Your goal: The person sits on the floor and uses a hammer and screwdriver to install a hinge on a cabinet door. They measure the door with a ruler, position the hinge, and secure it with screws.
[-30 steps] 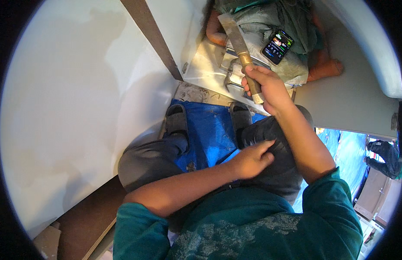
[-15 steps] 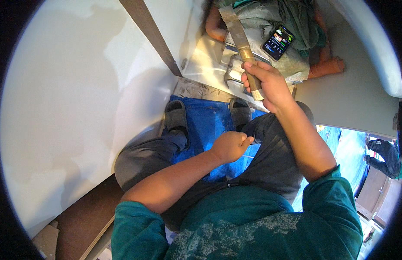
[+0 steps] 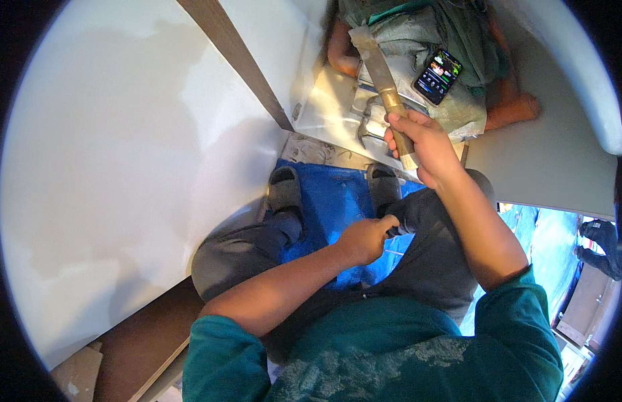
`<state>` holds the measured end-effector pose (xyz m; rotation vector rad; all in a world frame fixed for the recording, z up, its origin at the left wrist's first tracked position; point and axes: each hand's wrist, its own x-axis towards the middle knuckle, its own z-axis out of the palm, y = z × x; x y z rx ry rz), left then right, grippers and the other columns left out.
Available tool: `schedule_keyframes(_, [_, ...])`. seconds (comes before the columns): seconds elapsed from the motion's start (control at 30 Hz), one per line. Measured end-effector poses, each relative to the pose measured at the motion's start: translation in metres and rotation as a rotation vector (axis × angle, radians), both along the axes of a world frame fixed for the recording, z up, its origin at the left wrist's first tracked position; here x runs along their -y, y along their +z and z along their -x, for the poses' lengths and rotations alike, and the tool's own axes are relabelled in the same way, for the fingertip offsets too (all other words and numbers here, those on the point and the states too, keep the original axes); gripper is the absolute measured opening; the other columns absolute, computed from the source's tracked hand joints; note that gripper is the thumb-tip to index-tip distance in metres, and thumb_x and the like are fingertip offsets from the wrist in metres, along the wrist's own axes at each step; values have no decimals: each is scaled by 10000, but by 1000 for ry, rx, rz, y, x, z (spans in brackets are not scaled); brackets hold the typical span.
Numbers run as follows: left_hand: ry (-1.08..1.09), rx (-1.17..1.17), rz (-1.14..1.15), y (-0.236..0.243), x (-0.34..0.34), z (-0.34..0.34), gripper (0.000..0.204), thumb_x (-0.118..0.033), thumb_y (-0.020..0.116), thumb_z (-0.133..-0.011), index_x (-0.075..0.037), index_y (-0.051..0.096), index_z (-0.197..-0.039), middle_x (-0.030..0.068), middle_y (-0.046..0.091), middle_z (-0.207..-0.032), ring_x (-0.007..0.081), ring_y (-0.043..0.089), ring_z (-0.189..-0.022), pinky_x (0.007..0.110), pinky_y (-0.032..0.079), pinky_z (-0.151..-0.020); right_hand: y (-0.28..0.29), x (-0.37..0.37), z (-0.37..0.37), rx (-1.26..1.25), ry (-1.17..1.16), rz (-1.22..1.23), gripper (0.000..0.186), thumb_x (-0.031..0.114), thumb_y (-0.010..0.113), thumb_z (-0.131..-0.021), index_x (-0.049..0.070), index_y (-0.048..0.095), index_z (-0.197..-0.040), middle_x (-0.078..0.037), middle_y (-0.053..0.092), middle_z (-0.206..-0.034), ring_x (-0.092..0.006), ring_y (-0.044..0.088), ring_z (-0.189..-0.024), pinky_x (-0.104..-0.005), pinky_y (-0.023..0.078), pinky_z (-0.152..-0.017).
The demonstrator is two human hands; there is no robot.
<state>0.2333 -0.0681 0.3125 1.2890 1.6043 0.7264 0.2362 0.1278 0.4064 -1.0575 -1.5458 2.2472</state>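
Note:
My right hand [image 3: 421, 144] grips the wooden handle of a knife-like tool [image 3: 374, 60] with a broad metal blade and brass collar, pointing away from me. Beyond it a hammer-like metal tool [image 3: 368, 124] lies partly hidden on a pale surface. A phone [image 3: 437, 76] with its screen lit rests on grey-green cloth and sacking [image 3: 471, 47]. My left hand [image 3: 364, 241] is closed beside my right leg, thumb toward the dark trousers [image 3: 438, 241]; I cannot make out anything in its fingers.
White panels [image 3: 110, 154] with a dark strip stand left, a grey panel [image 3: 545, 167] right. Blue sheeting [image 3: 317, 194] lies under my sandalled feet. Orange-brown curved shapes, apparently pipes [image 3: 512, 110], flank the cloth. Dark clothing, possibly another person's legs [image 3: 599, 248], shows far right.
My left hand moved up and left from my right thigh, then slightly down again, its extended fingers now curled. My right hand still holds the tool. The whole view shifted slightly.

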Motion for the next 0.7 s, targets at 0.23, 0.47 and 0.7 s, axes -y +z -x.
schedule_keyframes(0.23, [-113,-126,0,-20,5,2,309,-81,581,-808,-66,578,-1117,209,612,-1053,392,594,-1007,470,489,-841,-1,-2,0,-17,8,9,185,217,630,-914,40,583,-940,-40,616,-742,-105,540,-617,-252,421,-569])
schedule_keyframes(0.47, [-38,-79,-21,-14,1,8,235,-93,519,-854,-57,613,-1066,212,642,-1001,390,615,-949,469,488,-824,3,0,-1,27,1,7,183,210,635,-909,46,594,-978,-29,608,-743,-107,545,-620,-256,429,-568])
schedule_keyframes(0.7, [622,-268,-410,55,-21,96,142,-167,577,-896,-71,625,-990,216,615,-753,367,638,-696,444,497,-629,3,-2,-2,-5,-21,11,188,214,635,-910,48,588,-982,-26,605,-727,-102,539,-605,-251,430,-564])
